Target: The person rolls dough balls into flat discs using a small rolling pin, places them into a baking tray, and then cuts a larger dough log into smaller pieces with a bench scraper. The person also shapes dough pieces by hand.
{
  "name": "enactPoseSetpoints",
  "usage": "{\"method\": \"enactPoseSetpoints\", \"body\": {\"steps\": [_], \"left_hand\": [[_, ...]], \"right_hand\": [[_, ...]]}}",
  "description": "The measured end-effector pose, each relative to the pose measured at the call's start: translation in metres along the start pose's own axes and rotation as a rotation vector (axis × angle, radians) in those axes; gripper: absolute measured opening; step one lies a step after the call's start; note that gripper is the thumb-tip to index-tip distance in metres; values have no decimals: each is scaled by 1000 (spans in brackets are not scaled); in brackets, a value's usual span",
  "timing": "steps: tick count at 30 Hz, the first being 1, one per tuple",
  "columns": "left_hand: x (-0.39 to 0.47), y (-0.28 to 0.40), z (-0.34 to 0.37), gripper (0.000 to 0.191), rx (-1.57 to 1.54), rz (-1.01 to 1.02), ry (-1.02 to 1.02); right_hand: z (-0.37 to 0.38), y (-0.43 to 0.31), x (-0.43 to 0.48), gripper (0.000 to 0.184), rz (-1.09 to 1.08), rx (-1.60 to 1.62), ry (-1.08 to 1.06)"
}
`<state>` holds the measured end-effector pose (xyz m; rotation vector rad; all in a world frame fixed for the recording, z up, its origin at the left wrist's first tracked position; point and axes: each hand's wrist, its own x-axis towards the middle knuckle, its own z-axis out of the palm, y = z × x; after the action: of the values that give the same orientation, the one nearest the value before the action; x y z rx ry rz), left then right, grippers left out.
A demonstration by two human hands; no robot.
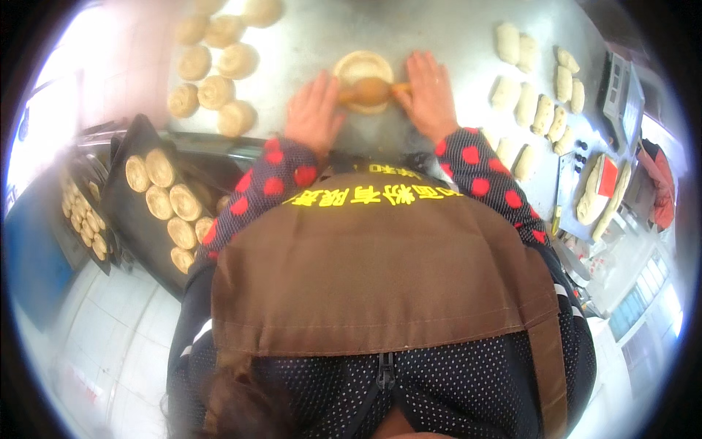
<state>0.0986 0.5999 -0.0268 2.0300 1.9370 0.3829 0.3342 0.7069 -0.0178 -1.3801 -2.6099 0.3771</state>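
Observation:
A wooden rolling pin with a thick middle and thin handles lies across a flat round of dough on the metal worktop. My left hand rests at the pin's left end, its fingers extended over or beside the handle. At the other end my right hand lies flat on the right handle, thumb below it and fingers pointing away from me. The dough's rim shows above and below the pin. What lies under both palms is hidden.
Coiled dough rounds stand at the left of the worktop. Below them, a dark tray holds more rounds. To the right are dough rolls, a knife, a long dough piece under a red object and a scale.

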Motion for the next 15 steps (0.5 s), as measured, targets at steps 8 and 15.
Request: {"method": "enactPoseSetpoints", "body": {"steps": [8, 15], "left_hand": [[11, 19, -26, 66, 40, 25, -74], [20, 4, -17, 56, 124, 84, 98]], "right_hand": [[2, 8, -1, 60, -41, 1, 71], [0, 10, -1, 54, -94, -39, 191]]}}
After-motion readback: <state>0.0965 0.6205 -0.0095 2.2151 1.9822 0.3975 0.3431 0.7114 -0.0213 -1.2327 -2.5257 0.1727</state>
